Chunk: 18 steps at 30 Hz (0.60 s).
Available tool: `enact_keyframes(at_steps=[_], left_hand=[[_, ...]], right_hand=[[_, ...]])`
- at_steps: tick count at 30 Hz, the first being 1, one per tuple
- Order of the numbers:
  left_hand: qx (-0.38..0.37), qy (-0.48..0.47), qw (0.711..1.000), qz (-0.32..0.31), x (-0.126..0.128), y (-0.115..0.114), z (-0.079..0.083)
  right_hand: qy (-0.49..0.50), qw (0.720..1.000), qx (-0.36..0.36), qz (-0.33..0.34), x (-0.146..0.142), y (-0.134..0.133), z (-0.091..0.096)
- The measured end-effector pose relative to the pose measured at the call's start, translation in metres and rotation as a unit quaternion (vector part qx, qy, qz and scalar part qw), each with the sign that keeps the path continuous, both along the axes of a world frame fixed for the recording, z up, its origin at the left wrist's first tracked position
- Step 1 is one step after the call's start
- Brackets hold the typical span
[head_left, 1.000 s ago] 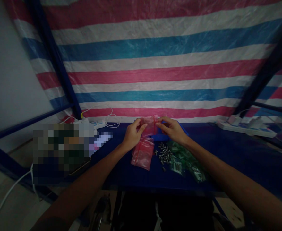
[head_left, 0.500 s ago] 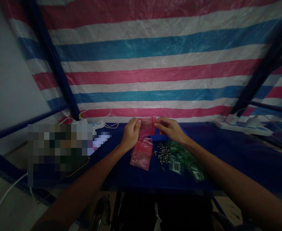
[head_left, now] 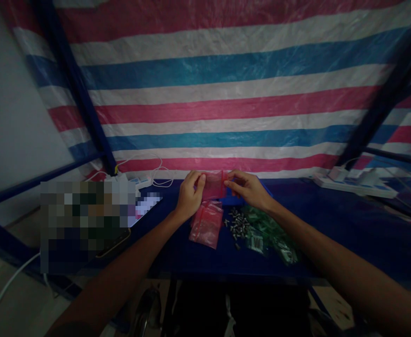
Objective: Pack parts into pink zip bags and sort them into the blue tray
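Observation:
A translucent pink zip bag (head_left: pixel 213 185) is stretched sideways between my hands, above the blue table (head_left: pixel 177 252). My left hand (head_left: pixel 191 193) pinches its left end between thumb and fingers. At the bag's right end, along the darker red zip strip, my right hand (head_left: pixel 244 186) grips with thumb and fingertips. Just below lie more pink zip bags (head_left: pixel 208 226), overlapping. To their right is a loose heap of small metal screws (head_left: pixel 239 225). Green plastic bags (head_left: pixel 269 230), some with white labels, lie under and beside my right forearm. A blue tray (head_left: pixel 232 200) is partly hidden behind my right hand.
Power strips stand at the back left (head_left: pixel 142 181) and back right (head_left: pixel 356 184). A lit phone (head_left: pixel 145 208) lies at the left beside a blurred-out area. Blue metal posts frame the table, and a striped plastic sheet (head_left: pixel 226 103) hangs behind it.
Both hands keep their hold on the pink zip bag and have barely moved. The bag looks slightly flatter and more taut; everything on the table stays in place.

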State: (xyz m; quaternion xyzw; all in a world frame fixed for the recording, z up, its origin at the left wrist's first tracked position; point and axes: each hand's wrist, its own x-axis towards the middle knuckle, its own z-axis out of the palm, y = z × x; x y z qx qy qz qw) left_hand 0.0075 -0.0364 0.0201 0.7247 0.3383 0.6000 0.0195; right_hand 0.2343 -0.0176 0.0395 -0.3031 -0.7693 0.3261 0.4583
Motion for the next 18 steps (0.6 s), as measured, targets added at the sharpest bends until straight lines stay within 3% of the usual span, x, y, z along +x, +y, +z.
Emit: enact_keyframes(at_steps=[7, 18], left_hand=[[-0.006, -0.039, 0.999, -0.004, -0.0006, 0.0036, -0.0047], [0.029, -0.024, 0.999, 0.012, 0.0001, 0.0007, -0.0019]], right_hand=[[-0.003, 1.0, -0.008, 0.002, -0.0013, -0.0023, 0.0021], [-0.026, 1.0, 0.013, -0.011, -0.0028, -0.0049, 0.0015]])
